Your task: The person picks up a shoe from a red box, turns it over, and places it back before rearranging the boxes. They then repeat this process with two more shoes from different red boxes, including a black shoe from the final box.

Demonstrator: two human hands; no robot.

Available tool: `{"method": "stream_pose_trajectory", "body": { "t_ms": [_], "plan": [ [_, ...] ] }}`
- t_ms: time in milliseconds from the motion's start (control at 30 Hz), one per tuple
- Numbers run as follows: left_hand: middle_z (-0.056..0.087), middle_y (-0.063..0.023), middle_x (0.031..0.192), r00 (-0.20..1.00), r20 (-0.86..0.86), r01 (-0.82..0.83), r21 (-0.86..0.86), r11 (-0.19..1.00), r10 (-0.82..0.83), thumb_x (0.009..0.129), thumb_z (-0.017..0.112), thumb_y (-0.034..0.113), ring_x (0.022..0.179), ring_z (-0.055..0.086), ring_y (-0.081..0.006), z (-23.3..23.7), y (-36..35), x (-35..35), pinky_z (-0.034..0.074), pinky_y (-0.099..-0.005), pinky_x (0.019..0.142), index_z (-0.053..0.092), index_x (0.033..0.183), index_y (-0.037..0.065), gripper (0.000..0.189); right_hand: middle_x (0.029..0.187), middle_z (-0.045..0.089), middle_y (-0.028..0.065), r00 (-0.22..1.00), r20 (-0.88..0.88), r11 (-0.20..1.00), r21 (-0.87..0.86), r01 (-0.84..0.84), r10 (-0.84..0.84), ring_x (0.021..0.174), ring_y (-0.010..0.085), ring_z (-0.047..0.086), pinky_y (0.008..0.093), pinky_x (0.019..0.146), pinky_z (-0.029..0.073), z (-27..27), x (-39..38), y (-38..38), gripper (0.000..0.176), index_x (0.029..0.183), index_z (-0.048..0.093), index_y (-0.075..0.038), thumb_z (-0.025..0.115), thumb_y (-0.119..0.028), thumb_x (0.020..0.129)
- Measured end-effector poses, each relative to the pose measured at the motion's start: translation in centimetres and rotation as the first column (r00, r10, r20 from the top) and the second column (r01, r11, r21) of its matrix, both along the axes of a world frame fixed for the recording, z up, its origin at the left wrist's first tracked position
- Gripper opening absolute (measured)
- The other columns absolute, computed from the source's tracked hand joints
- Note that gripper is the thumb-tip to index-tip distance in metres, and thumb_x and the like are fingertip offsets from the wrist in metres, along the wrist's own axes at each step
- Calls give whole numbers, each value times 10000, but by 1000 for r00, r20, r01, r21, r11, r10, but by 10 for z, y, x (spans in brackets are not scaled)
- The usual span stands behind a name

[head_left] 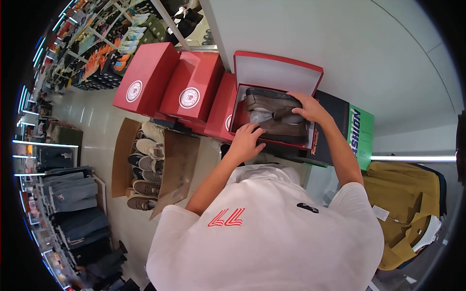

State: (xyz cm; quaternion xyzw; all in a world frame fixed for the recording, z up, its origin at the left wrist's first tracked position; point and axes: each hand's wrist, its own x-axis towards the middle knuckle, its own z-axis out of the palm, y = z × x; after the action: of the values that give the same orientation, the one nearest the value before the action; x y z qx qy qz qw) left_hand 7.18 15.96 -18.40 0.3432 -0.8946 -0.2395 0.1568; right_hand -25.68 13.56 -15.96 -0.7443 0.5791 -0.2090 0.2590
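Observation:
A pair of brown shoes lies in an open red shoebox whose white-lined lid stands raised at the back. My right hand has its fingers and thumb around the right end of the farther shoe. The nearer shoe rests along the front of the box, and clear crumpled plastic shows between the two. At the box's front left edge, my left hand has its fingers bent and apart, their tips beside the nearer shoe and the thumb outside the wall.
Closed red shoeboxes stand to the left. A cardboard carton of several shoes sits on the floor. Right of the open box are a black box and a green box. Mustard shirts hang at the right.

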Motion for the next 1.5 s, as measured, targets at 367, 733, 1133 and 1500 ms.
{"method": "stream_pose_trajectory", "body": {
  "t_ms": [367,733,1133,1500],
  "plan": [
    [667,-173,1126,874,-369,-294,113,949,315,862,737,174,1063,654,-329,33,-87,-12,522,-406,925,680,1129,12,317,1309,611,88,919,-341,964,-238,119,-198,1193,309,549,456,982,444,-4,30,20,562,1405,608,-138,761,-184,866],
    [568,-316,1414,765,-240,-453,458,765,597,852,753,510,1322,572,-411,38,-247,-58,461,-440,1083,432,1513,-10,900,979,641,166,497,465,561,1,827,-733,891,296,637,411,839,514,35,-22,-39,539,1144,615,44,748,-428,922],
    [563,-264,1431,542,-704,-176,440,881,460,953,718,248,1325,561,-310,61,-117,-19,430,-394,1100,460,1340,-7,530,942,632,69,249,641,449,167,877,-726,889,177,629,334,811,518,28,-26,62,406,967,636,-13,773,-392,925],
    [527,-326,1469,795,-245,-416,447,792,556,1017,608,268,1404,510,-407,6,-24,29,418,-433,1128,424,1481,-27,579,1211,652,235,413,285,345,-259,902,-865,1114,389,640,433,1010,489,-30,66,131,579,1309,624,35,799,-301,871]
  ]
}}
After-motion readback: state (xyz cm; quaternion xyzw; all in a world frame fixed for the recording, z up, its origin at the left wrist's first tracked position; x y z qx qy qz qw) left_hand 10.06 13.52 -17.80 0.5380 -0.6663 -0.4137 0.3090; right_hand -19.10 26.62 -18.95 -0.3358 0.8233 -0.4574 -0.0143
